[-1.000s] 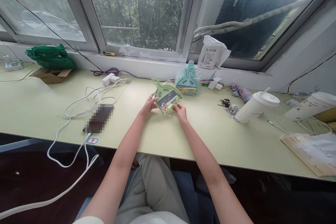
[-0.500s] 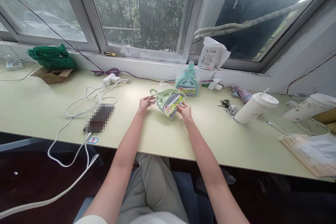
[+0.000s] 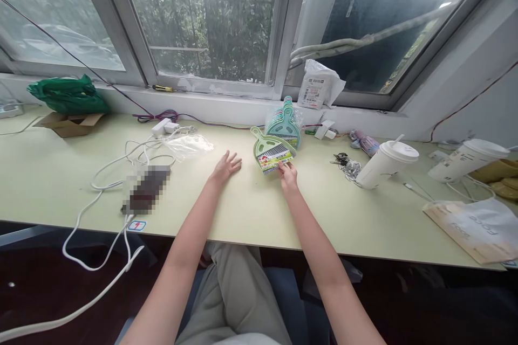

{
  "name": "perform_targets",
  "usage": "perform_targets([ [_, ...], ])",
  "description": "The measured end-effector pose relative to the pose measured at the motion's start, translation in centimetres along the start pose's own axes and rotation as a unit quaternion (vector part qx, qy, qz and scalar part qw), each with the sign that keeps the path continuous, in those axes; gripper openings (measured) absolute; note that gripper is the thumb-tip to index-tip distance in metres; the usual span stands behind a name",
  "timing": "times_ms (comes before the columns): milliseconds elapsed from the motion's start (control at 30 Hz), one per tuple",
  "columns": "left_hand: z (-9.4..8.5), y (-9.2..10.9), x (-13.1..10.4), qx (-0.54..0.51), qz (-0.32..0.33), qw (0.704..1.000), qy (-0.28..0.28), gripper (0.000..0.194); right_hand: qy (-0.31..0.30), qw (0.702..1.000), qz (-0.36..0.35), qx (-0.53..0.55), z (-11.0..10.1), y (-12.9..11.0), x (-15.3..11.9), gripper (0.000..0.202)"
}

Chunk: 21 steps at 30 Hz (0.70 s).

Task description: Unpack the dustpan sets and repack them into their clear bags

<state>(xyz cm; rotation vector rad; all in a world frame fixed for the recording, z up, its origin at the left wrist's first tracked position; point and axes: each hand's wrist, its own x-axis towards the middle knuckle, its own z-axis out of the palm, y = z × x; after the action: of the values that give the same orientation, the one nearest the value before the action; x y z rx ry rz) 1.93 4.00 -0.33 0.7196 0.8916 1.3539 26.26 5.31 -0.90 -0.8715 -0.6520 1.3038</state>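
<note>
The right hand (image 3: pixel 288 177) pinched the green mini dustpan (image 3: pixel 261 146) at its lower right edge, thumb and fingers closed over the corner of the printed label (image 3: pixel 275 159), with the looped handle pointing up and away to the left. A grey-bristled brush (image 3: pixel 279 150) lay across the pan, partly behind that label. The left hand (image 3: pixel 225 166) was spread and held nothing, to the left of the dustpan and apart from it; whether its palm touched the pale desk (image 3: pixel 251 215) could not be told. Just behind the green dustpan, near the window wall, stood a stack of teal dustpans (image 3: pixel 288 125) in clear wrapping; whether the two touched was unclear. A crumpled clear plastic bag (image 3: pixel 192 144) lay beyond the left hand, beside the white chargers (image 3: pixel 164 127) and their cables. To the right of the right hand were a bunch of keys (image 3: pixel 342 159) and a lidded white cup (image 3: pixel 384 168).
</note>
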Motion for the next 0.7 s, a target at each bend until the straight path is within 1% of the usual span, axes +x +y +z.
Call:
perform_targets([
  [67, 1.0, -0.5, -0.2, 0.021, -0.032, 0.996, -0.074, 0.066, -0.031, 0.999, 0.009, -0.021, 0.5, 0.4, -0.4, 0.036],
  [100, 1.3, -0.8, -0.3, 0.039, -0.042, 0.994, -0.096, 0.066, -0.052, 0.998, 0.018, -0.035, 0.7, 0.6, -0.6, 0.036],
  [133, 1.5, -1.0, -0.3, 0.06, -0.044, 0.992, -0.101, 0.064, -0.076, 0.995, 0.028, -0.051, 0.9, 0.7, -0.8, 0.035],
  [167, 1.6, -1.2, -0.2, 0.08, -0.039, 0.992, -0.09, 0.059, -0.098, 0.992, 0.041, -0.073, 1.1, 0.9, -0.9, 0.032],
  [200, 1.6, -1.4, -0.1, 0.096, -0.028, 0.993, -0.067, 0.054, -0.12, 0.986, 0.057, -0.098, 1.3, 0.9, -0.9, 0.028],
  [267, 1.4, -1.5, 0.3, 0.11, 0.0, 0.994, 0.002, 0.045, -0.149, 0.972, 0.092, -0.155, 1.2, 0.7, -0.7, 0.016],
  [300, 1.3, -1.5, 0.4, 0.111, 0.01, 0.993, 0.033, 0.043, -0.14, 0.969, 0.101, -0.179, 0.9, 0.4, -0.3, 0.013],
  [333, 1.1, -1.4, 0.6, 0.111, 0.017, 0.992, 0.059, 0.041, -0.108, 0.97, 0.095, -0.194, 0.4, 0.0, 0.1, 0.015],
  [367, 1.0, -1.3, 0.7, 0.111, 0.023, 0.99, 0.079, 0.04, -0.052, 0.976, 0.072, -0.198, -0.3, -0.6, 0.7, 0.019],
  [433, 0.7, -1.0, 0.9, 0.114, 0.033, 0.988, 0.101, 0.041, 0.089, 0.981, -0.001, -0.172, -2.0, -1.8, 2.0, 0.03],
  [467, 0.7, -0.9, 0.9, 0.118, 0.036, 0.987, 0.104, 0.041, 0.142, 0.977, -0.025, -0.154, -3.0, -2.5, 2.5, 0.037],
  [500, 0.6, -0.8, 0.8, 0.125, 0.039, 0.986, 0.107, 0.041, 0.162, 0.976, -0.022, -0.144, -3.8, -3.1, 3.0, 0.045],
  [533, 0.7, -0.8, 0.7, 0.136, 0.039, 0.984, 0.108, 0.042, 0.164, 0.975, -0.005, -0.149, -4.5, -3.6, 3.3, 0.052],
  [600, 1.0, -0.9, 0.5, 0.171, 0.044, 0.98, 0.094, 0.043, 0.128, 0.969, 0.03, -0.21, -4.9, -3.9, 3.2, 0.06],
  [633, 1.3, -1.0, 0.3, 0.192, 0.051, 0.977, 0.08, 0.044, 0.106, 0.959, 0.02, -0.262, -4.5, -3.8, 2.8, 0.06],
  [667, 1.6, -1.2, 0.1, 0.212, 0.062, 0.973, 0.06, 0.045, 0.085, 0.942, -0.014, -0.323, -3.9, -3.4, 2.2, 0.058],
  [700, 2.0, -1.4, -0.1, 0.233, 0.076, 0.969, 0.037, 0.045, 0.064, 0.917, -0.068, -0.387, -2.9, -2.9, 1.4, 0.054],
])
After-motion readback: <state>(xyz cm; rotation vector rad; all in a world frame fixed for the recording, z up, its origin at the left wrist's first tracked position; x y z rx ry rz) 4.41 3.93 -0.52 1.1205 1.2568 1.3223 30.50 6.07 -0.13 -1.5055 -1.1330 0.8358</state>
